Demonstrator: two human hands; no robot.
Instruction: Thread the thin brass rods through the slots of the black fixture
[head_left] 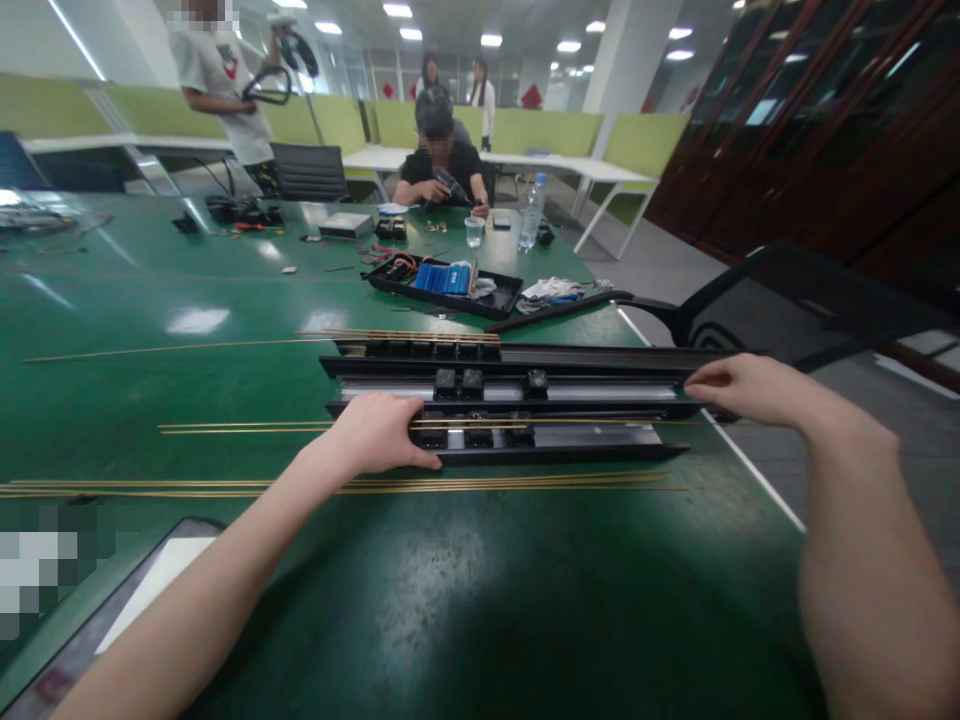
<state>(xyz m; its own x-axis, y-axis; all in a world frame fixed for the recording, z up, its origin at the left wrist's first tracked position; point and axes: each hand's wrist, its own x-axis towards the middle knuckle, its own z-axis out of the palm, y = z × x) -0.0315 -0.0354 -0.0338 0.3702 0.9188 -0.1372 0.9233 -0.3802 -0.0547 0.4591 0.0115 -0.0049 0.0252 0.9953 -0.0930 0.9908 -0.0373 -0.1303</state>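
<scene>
Long black channel rails (570, 456) lie side by side across the green table, with small black blocks (537, 383) set inside them. My left hand (379, 432) rests on the left part of the front rail, thumb and fingers spread over its edges beside a block. Thin brass rods (240, 429) run under or past that hand. At the right end of the rails, my right hand (718, 385) has its fingertips pinched together; a thin rod seems to reach them, but the grip is too small to make out. More brass rods (517, 482) lie in front of the rails.
Behind the rails sit a black tray (502, 292) with blue items, a cloth (551, 291), a plastic cup (474, 232) and a bottle (532, 212). A black chair (795, 300) stands at the right edge. A person (442, 170) works across the table.
</scene>
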